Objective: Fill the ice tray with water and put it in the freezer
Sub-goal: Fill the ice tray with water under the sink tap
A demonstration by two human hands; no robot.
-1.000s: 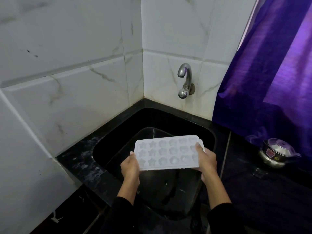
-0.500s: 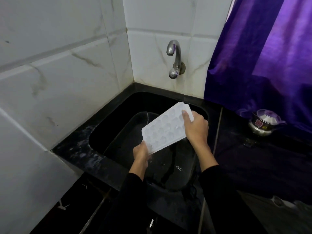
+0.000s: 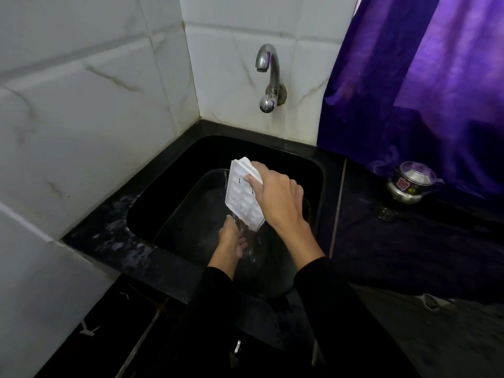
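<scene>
Wall (image 3: pixel 90 110): white marbled tiles, rose to the left of and behind both hands.
Curtain (image 3: pixel 425 85): purple, hung well to the right of the right hand.
Counter (image 3: pixel 409 241): dark stone, ran round the sink, right of the right hand.
Sink (image 3: pixel 169 192): black, sunk into the counter, lay under both hands; held a dark tub.
Tub (image 3: pixel 196 214): dark, sat inside the sink directly beneath the hands; contents too dark to tell beyond the falling water.
Tap (image 3: pixel 268 77): chrome, fixed to the wall above and beyond the right hand.
Ice tray (image 3: pixel 241 197): white, tipped steeply on end over the tub, upper end under the right hand, lower end just above the left hand; moulded cells faced left, fill too blurred to tell.
Water (image 3: pixel 245 236): spilled from the tray's lower end past the left hand into the tub.
Right hand (image 3: pixel 275 197): gripped the tray's upper right edge, thumb on the cell side, fingers curled behind.
Left hand (image 3: pixel 233 241): below the tray's lower end, fingers loosely curled; contact with the tray hidden by water.
Pot (image 3: pixel 410 184): small, steel, lidded, stood on the counter well right of the right hand.
</scene>
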